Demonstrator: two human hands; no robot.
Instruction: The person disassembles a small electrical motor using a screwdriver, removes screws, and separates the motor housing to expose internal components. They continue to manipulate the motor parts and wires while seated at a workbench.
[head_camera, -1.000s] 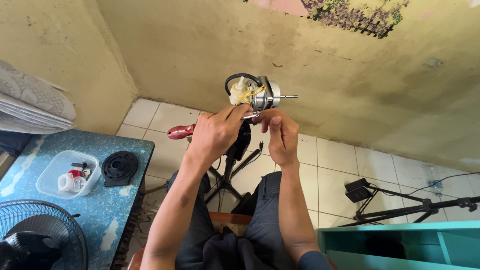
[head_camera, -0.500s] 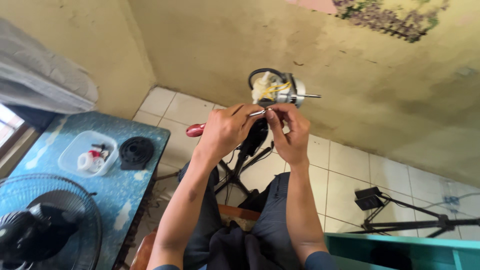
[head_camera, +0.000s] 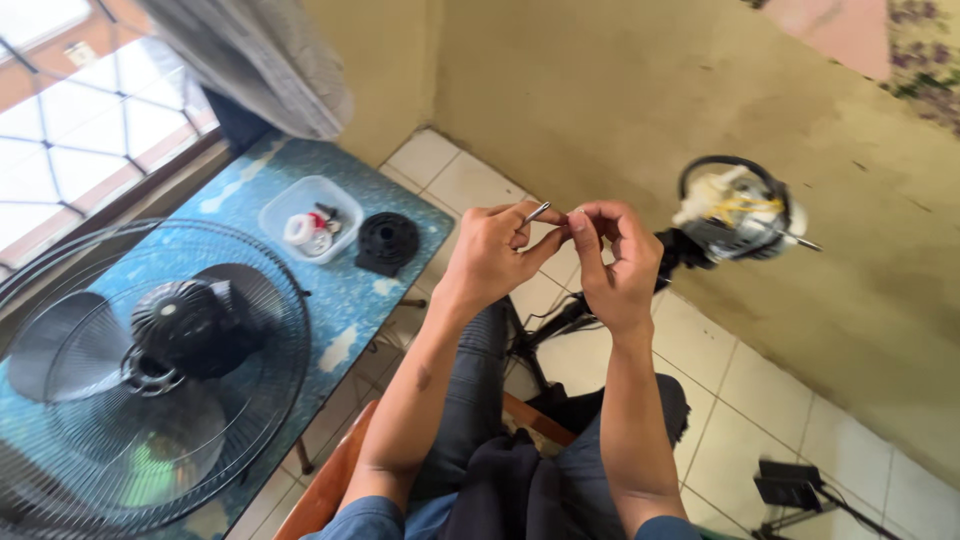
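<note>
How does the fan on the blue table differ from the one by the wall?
The table fan lies flat, with its wire cage and blades on; the wall fan stands upright, stripped to a bare motor with its shaft exposed. The table fan looks dark; the wall fan's motor shows white and yellow. Both are apart from the hands.

Two hands, one screwdriver, one fan motor, one fan cage, one plastic tub, one black cap, one worktop.
</note>
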